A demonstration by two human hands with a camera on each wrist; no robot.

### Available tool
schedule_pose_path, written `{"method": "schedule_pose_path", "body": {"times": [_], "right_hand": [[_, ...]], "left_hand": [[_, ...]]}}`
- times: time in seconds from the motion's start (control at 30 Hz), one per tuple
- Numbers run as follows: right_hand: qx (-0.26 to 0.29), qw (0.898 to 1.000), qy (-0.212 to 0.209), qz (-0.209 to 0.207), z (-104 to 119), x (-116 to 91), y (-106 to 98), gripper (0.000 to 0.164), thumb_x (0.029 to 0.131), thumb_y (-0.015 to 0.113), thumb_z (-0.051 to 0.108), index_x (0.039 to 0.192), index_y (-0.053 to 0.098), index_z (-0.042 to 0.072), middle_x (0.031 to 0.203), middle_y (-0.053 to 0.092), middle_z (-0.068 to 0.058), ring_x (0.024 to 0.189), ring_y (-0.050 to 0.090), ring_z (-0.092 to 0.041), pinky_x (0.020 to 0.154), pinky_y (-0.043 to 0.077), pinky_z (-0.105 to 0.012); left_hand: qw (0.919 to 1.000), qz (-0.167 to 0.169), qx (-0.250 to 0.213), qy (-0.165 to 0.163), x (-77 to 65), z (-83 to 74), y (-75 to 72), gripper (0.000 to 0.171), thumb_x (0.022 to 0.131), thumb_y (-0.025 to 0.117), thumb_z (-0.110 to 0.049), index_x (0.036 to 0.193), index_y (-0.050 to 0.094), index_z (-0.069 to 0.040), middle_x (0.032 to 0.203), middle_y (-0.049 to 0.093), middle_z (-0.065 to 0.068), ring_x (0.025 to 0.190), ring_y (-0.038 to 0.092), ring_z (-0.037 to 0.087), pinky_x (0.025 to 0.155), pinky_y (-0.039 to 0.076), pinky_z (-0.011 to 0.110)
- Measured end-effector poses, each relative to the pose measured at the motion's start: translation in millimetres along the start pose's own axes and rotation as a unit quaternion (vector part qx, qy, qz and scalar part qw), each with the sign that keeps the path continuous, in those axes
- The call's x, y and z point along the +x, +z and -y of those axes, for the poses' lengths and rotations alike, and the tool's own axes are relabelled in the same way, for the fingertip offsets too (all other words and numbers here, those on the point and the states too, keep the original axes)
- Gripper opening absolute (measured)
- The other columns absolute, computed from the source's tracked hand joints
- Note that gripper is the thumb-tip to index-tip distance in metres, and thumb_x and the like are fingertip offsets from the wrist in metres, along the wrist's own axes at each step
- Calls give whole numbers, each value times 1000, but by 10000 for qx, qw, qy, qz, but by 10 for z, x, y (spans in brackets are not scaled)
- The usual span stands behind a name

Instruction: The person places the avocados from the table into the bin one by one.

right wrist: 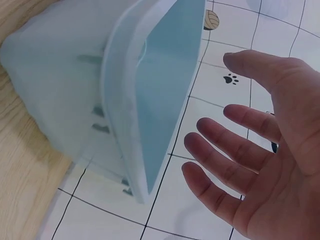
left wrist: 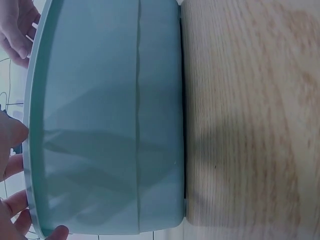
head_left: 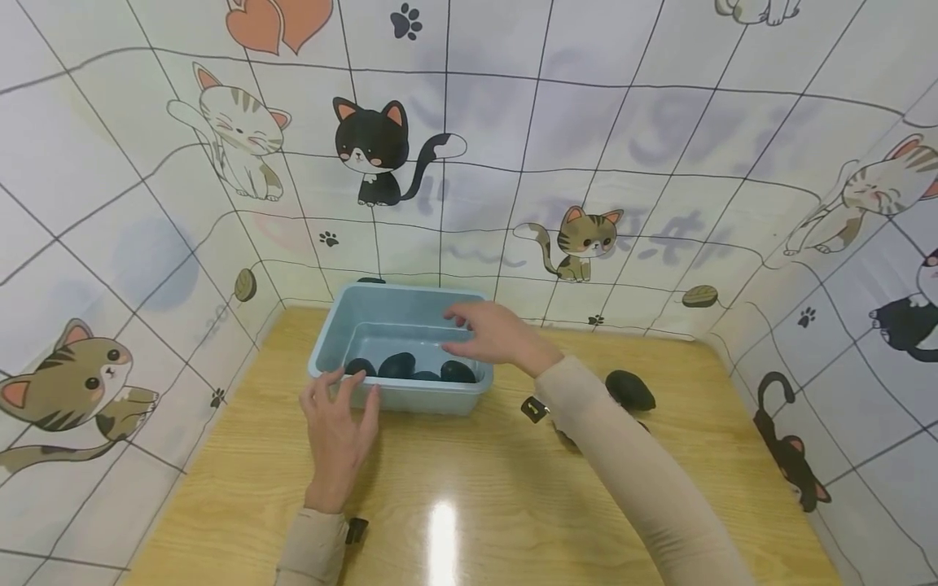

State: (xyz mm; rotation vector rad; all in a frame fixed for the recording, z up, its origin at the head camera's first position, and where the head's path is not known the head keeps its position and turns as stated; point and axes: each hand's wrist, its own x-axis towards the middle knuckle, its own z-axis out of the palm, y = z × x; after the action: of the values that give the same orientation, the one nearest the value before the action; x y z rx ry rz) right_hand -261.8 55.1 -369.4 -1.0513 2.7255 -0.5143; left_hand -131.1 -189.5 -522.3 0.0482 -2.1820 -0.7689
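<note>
A light blue plastic basin (head_left: 410, 399) stands on the wooden table near the back wall. Inside, along its near side, lie several dark, egg-shaped things that look like avocados (head_left: 396, 366). My left hand (head_left: 340, 431) is at the near left of the basin, fingers spread, fingertips resting at its rim (left wrist: 34, 165). Over the right part of the basin hovers my right hand (head_left: 487, 332), its fingers apart and loosely bent. In the right wrist view the palm of that right hand (right wrist: 270, 150) faces the basin wall (right wrist: 65, 75) and holds nothing.
Right of the basin, another dark avocado-like thing (head_left: 630, 391) lies on the table (head_left: 506, 505); something beside it is mostly hidden by my right sleeve (head_left: 630, 464). White cloth walls (head_left: 484, 203) with cat drawings enclose the table at the back and both sides.
</note>
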Motion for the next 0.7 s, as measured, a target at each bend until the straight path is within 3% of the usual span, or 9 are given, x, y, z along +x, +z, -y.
{"method": "schedule_pose_path", "body": {"times": [0.47,0.7], "right_hand": [[136,9996,211,-96,-195,-83,48,55,101,69,40,146,61,9,133,72,-12,120,70,-30,102,57,-46],[402,9986,291,-175,-303,-176,50,54,100,69,38,145,61,8,133,71,-14,124,68,-35,104,56,-49]], "left_hand": [[9999,-81,40,54,9,14,-9,29,95,76,-24,114,75,-1,129,60,29,120,46,50,87,46,60],[10000,-15,79,51,5,21,4,30,95,76,-26,114,75,-2,130,60,28,121,46,50,90,44,61]]}}
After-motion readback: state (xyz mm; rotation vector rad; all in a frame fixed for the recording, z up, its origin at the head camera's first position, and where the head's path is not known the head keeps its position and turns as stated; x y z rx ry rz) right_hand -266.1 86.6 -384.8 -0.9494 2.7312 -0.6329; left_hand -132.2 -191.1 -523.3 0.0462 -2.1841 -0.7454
